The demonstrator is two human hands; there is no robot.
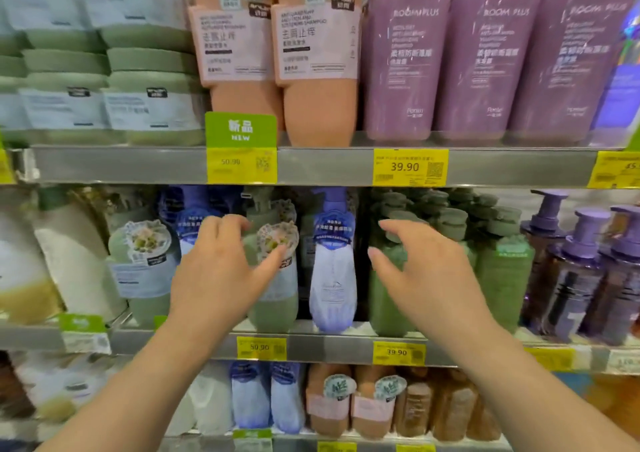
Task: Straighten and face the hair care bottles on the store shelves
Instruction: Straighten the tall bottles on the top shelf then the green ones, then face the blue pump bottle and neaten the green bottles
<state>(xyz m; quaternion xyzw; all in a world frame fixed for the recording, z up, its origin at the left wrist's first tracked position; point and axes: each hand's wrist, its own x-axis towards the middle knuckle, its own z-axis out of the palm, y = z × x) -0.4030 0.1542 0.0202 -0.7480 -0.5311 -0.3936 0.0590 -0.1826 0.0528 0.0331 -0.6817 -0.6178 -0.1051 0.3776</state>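
Note:
My left hand (214,271) reaches into the middle shelf in front of a blue-and-white bottle (194,219). Its fingers bend near that bottle's shoulder, and the outstretched thumb lies across the label of a green bottle (273,309) to the right. A second blue-and-white bottle (332,278) stands between my hands, label forward. My right hand (426,278) is spread, with fingers and thumb apart, just in front of a green pump bottle (386,299). It grips nothing that I can see.
The shelf above carries peach bottles (315,71), purple bottles (401,64) and stacked green jars (149,60). Brown pump bottles with purple caps (571,278) stand at the right and white bottles (69,261) at the left. Yellow price tags (410,167) line the shelf rails. More bottles fill the shelf below.

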